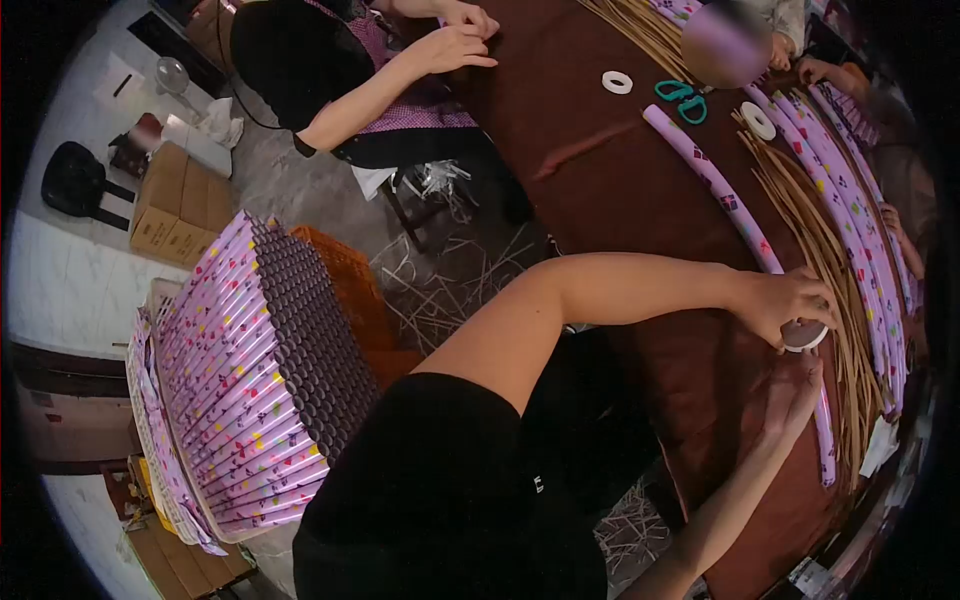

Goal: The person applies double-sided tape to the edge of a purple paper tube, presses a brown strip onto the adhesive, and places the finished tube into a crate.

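A long pink-purple patterned tube [705, 172] lies across the brown-covered table and passes under both my hands. My left hand [788, 305] is closed around a roll of white tape [803, 338], held against the tube. Just below it, my right hand [795, 385] is closed on the tube near the tape roll; its fingertips are partly hidden. The tube's lower end [825, 450] sticks out beyond my right hand. Beside the tube lies a bundle of thin brown strips [845, 370].
More patterned tubes [850, 230] lie at the far side. Teal-handled scissors [682, 100] and two white tape rolls [617, 82] [758, 121] rest on the table [600, 170]. A crate [150, 420] of stacked tubes [225, 380] stands left. Other people's hands [460, 45] work nearby. Paper scraps litter the floor.
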Demonstrator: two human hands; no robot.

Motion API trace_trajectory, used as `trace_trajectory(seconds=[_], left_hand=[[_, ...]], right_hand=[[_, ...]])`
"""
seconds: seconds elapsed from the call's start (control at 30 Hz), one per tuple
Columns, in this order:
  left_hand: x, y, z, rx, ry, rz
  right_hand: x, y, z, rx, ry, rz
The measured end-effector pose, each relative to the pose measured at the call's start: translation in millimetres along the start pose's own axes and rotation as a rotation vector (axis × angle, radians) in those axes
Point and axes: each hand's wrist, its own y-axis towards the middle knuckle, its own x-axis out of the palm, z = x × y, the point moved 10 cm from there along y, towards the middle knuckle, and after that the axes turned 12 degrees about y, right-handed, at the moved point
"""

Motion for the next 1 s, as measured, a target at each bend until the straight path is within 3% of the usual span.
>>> trace_trajectory(seconds=[0.07,0.17,0.27,0.33,0.37,0.4,0.47,0.5,0.63,0.73,0.8,1.0], left_hand=[[1.7,-0.4,-11.5,-0.134,-0.16,-0.01],[-7.0,0.5,-11.3,-0.098,-0.096,0.016],[-5.1,0.6,-12.9,-0.113,-0.076,0.004],[-3.5,0.9,-13.8,-0.12,-0.085,0.015],[-6.9,1.1,-12.8,-0.142,-0.071,0.018],[-6.9,-0.2,-15.4,-0.165,-0.117,0.008],[-13.0,-0.1,-10.0,-0.165,-0.045,-0.005],[-14.5,0.3,-6.0,-0.153,-0.024,0.004],[-20.7,4.9,6.7,-0.115,0.024,0.024],[-23.2,4.4,6.4,-0.128,0.002,0.006],[-20.7,3.8,2.5,-0.22,-0.093,-0.037],[-22.8,10.4,16.0,-0.188,0.065,-0.089]], right_hand=[[13.1,-1.6,1.7,0.008,-0.021,-0.012],[16.1,1.7,-5.3,0.014,0.171,-0.172],[13.6,-6.8,-7.9,-0.059,-0.001,0.16],[18.8,-0.7,-2.3,0.031,-0.028,0.0],[12.0,-3.7,-9.0,-0.106,-0.024,0.13],[6.3,-4.1,-9.0,-0.108,-0.027,0.146],[18.7,-1.3,-6.0,-0.017,0.148,-0.073],[32.3,-11.6,-9.3,-0.127,0.018,0.066],[48.3,-20.3,-9.0,-0.167,0.112,-0.008],[48.3,-19.0,-6.2,-0.137,0.164,0.051],[50.0,-20.5,-6.2,-0.141,0.151,0.057],[50.8,-20.2,-4.1,-0.102,0.211,-0.007]])
